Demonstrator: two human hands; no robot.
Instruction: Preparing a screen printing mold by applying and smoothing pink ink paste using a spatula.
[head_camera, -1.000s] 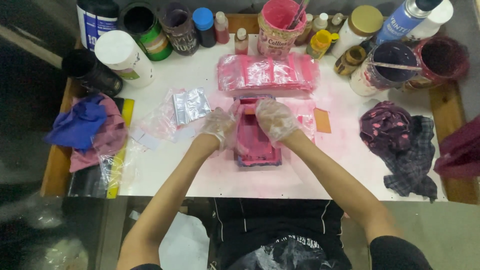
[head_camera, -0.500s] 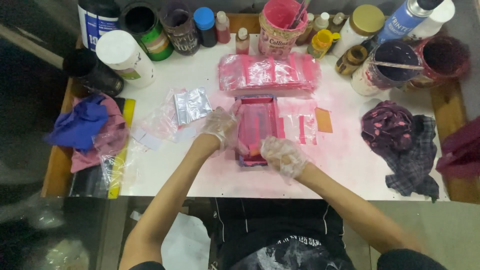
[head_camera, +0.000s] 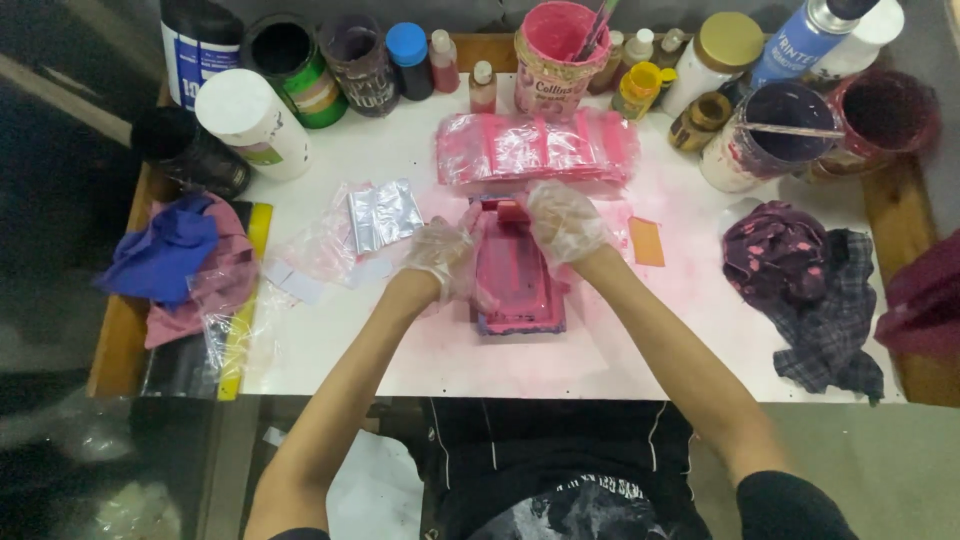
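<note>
- Centrally placed: small pink printing frame (head_camera: 520, 275), flat on the white table (head_camera: 420, 350), just below the stack of pink-printed plastic bags (head_camera: 535, 150).
- Left hand (head_camera: 443, 258), in a thin clear glove, curled against the frame's left edge, fingers closed on it and pressing it down.
- Right hand (head_camera: 563, 222), gloved likewise, closed over a short pink squeegee (head_camera: 505, 212) at the frame's far end.
- Likely trouble: frame sliding sideways if the left-hand pressure slackens, smearing the print beneath.
- Also possible: slippery gloves wet with pink ink, so a loosened grip on the squeegee and an uneven stroke.
- Pink haze already spread over the table around the frame; risk of soiling the clean clear bags (head_camera: 355, 225) just to the left.
- Small orange card (head_camera: 646, 241) close on the right, easily brushed by the right forearm.
- Further out, open paint cans (head_camera: 785, 135) and the pink paint tub (head_camera: 553, 55) along the far edge; could be tipped by a careless reach.
- Stained rags (head_camera: 800, 270) well to the right, blue cloth (head_camera: 160, 250) well to the left; little danger there.
</note>
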